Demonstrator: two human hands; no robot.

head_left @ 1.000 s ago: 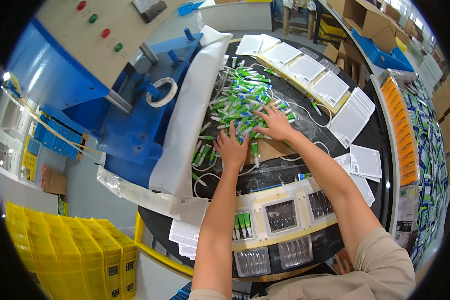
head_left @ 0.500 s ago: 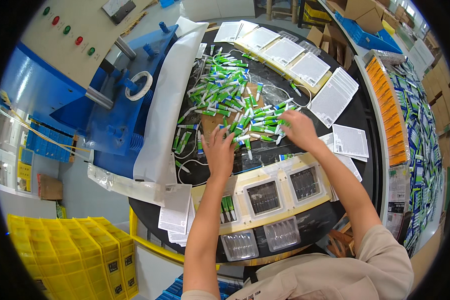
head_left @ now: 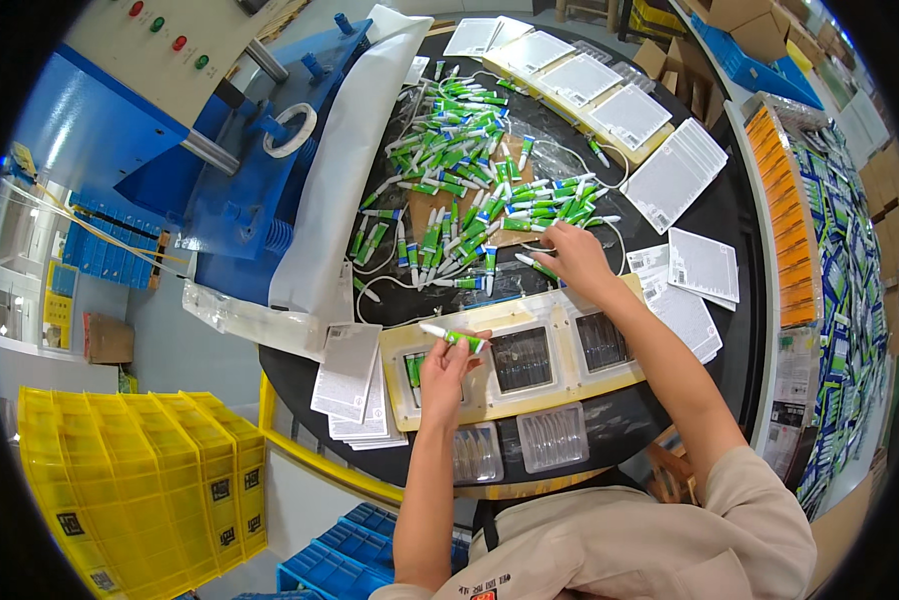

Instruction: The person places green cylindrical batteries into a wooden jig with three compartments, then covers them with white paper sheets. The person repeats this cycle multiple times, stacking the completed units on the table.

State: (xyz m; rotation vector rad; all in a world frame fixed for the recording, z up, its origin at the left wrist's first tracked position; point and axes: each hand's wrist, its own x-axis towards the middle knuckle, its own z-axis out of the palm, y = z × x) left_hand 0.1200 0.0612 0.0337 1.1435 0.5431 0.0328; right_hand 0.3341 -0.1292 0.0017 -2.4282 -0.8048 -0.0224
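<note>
Left hand (head_left: 448, 362): closed on one tube (head_left: 453, 335), green with a white cap, held level over the left end of the tray (head_left: 560, 395). Fingers pinch the tube near its middle.

Right hand (head_left: 573, 258): stretched forward to the near edge of the pile (head_left: 470, 190), fingers curled on a green tube there; whether it grips one or only touches, I cannot tell.

Pile: many green-and-white tubes heaped loose on the round black desk (head_left: 740, 260), spread from the far side down toward the tray, some lying on a brown board.

Tray: cream-coloured, long, set on the near part of the desk, with three square pockets. The left pocket (head_left: 417, 372) holds a few green tubes, partly hidden by the left hand; the middle and right pockets show dark.

Clear blisters (head_left: 553, 437): two, just in front of the tray at the desk's near edge.

Leaflets (head_left: 348, 372): a stack of white printed sheets left of the tray; more white sheets right of the right hand.

White cards (head_left: 676, 175): stacked and fanned along the far right of the desk.

Blue machine (head_left: 230, 190): left of the desk, with a white sheet draped along its side.

Yellow crates (head_left: 140, 480): on the floor, lower left.
</note>
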